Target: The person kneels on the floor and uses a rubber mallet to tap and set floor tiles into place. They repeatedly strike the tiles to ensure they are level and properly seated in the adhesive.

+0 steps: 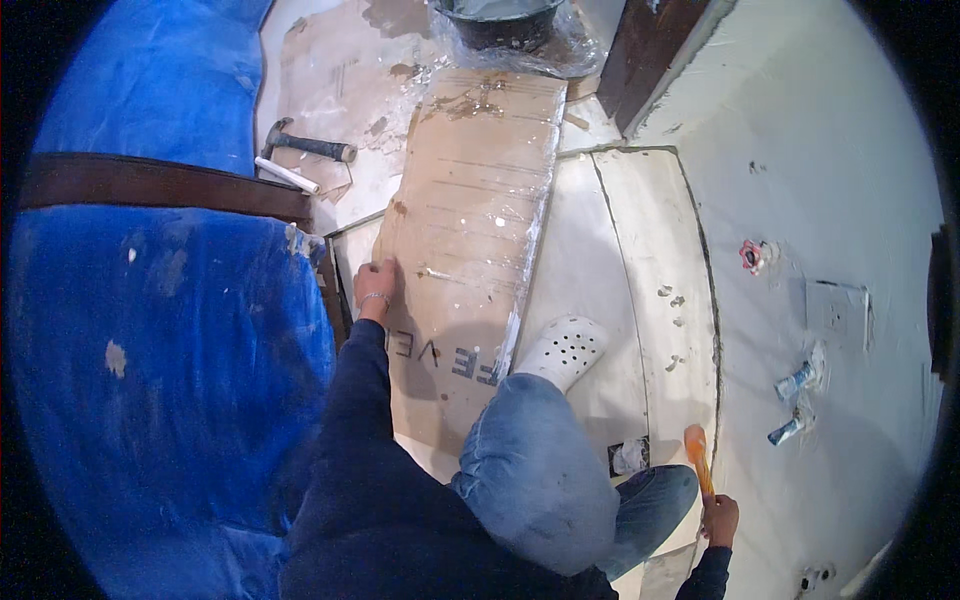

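A long brown cardboard sheet (470, 190), splashed with white and wet patches, lies across the floor before me. At its left edge my left hand (375, 285) is closed, with the fingers curled against the cardboard. Low on the right, beside the wall, my right hand (721, 520) grips an orange-and-yellow tool (697, 455). The tool's wider orange end points away from me; its exact kind is not clear. My white clog (565, 350) stands just right of the cardboard, touching or close to its edge.
A black tub (498, 22) sits on plastic wrap at the far end. A hammer (310, 146) and a white stick (287, 174) lie far left. Blue sheeting (160, 380) covers the left side. From the right wall protrude a red valve handle (752, 257) and taped pipe stubs (795, 382).
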Demonstrator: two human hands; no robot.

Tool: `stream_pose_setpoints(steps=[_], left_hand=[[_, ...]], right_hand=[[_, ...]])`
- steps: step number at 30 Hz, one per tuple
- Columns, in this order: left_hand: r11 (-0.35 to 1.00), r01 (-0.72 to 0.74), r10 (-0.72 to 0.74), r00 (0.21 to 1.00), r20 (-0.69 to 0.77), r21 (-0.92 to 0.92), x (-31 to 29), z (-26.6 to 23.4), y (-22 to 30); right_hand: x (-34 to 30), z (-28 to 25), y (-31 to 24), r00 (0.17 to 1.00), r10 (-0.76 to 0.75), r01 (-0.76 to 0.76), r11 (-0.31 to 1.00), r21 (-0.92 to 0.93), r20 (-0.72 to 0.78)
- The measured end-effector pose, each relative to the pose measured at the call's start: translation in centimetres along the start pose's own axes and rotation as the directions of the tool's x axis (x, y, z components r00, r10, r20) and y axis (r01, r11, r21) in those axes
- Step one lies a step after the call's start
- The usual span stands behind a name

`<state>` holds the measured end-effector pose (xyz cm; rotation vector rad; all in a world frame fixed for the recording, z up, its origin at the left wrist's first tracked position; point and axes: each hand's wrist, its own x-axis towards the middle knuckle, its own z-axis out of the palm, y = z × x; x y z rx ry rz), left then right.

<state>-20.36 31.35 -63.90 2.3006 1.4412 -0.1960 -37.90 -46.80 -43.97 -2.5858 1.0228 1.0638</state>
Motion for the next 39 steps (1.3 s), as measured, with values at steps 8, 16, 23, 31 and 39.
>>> stream_pose_setpoints(steps=[8,16,23,31,39], left_hand=[[0.998,-0.056,0.056,0.998,0.029,0.016,-2.2,0.5,-4.5],[0.996,-0.086,0.086,0.994,0.065,-0.009,-1.0,0.7,-8.9],[0.892,-0.208,0.144,0.973,-0.183,-0.402,-5.9,1.2,-10.3],[0.813,-0.083,0.046,0.996,-0.079,-0.577,-5.3,-0.4,-11.0],[0.987,-0.018,0.031,0.997,0.075,-0.160,-4.4,-3.0,-10.3]], right_hand=[[-1.0,-0.5,1.9,0.999,-0.036,0.036,0.999,-0.007,-0.010],[2.5,0.0,-0.9,0.984,-0.165,0.142,0.953,-0.269,-0.063],[1.0,-0.8,-0.4,0.966,-0.208,0.143,0.926,-0.350,-0.155],[0.7,-1.2,-0.7,0.966,-0.188,0.123,0.937,-0.326,-0.175],[0.8,-1.5,-0.6,0.989,-0.131,0.106,0.952,-0.289,-0.067]])
